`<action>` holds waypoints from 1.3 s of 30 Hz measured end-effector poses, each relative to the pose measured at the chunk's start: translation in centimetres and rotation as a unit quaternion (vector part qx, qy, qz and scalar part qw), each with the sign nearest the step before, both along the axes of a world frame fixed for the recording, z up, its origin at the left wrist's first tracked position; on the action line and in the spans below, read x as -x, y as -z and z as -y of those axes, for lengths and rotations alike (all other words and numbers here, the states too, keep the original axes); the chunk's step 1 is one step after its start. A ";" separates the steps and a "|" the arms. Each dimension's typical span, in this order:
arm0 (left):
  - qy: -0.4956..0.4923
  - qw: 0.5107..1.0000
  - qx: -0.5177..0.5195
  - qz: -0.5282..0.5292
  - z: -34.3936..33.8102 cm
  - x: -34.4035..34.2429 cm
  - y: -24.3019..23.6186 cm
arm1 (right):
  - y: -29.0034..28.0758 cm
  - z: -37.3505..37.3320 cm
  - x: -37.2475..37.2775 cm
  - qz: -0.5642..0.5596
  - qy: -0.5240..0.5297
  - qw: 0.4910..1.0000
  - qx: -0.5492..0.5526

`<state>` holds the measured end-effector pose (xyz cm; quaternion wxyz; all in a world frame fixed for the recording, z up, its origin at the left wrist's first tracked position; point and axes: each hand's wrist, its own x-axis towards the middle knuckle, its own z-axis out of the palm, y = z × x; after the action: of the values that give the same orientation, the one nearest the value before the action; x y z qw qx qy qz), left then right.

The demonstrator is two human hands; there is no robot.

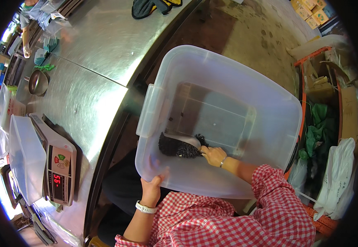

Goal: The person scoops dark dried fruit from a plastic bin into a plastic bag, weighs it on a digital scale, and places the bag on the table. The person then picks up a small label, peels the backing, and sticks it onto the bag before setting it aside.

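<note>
scoop (183, 140) bowl buried in dark bits (178, 148), elbows cropped

Bin (245, 74) right of table (101, 49); scoop (183, 140) + dark bits (175, 149) inside; scale (57, 166) on table, left.

A long steel tabletop (92, 53) runs along the left. Near its lower edge sits a digital scale (59, 168) with a red lit display, and a clear plastic lid (26, 158) lies just beside it on the outer side. Further up the tabletop rests a metal bowl (38, 82). At the far edge lies a dark cloth (146, 7). On the floor to the right stand an orange rack (310, 82), green bags (319, 127) and white plastic bags (337, 177).
</note>
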<state>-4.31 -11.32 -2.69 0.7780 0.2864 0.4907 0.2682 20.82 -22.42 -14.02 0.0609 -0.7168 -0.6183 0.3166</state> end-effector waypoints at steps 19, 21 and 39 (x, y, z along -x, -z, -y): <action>0.009 0.999 -0.016 0.033 0.2 1.2 1.1 | -0.4 -0.6 -0.7 -0.298 0.105 0.935 0.163; 0.015 0.999 -0.008 0.039 0.1 1.2 1.0 | 0.6 -0.9 -1.0 -0.294 0.098 0.927 0.213; 0.040 0.999 -0.002 0.029 -0.7 0.8 0.1 | 0.5 2.9 -7.1 -0.236 0.241 0.939 -0.068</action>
<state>-5.11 -10.62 -2.84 0.8017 0.2992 0.4555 0.2456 27.92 -25.31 -14.56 0.3279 -0.7433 -0.4150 0.4095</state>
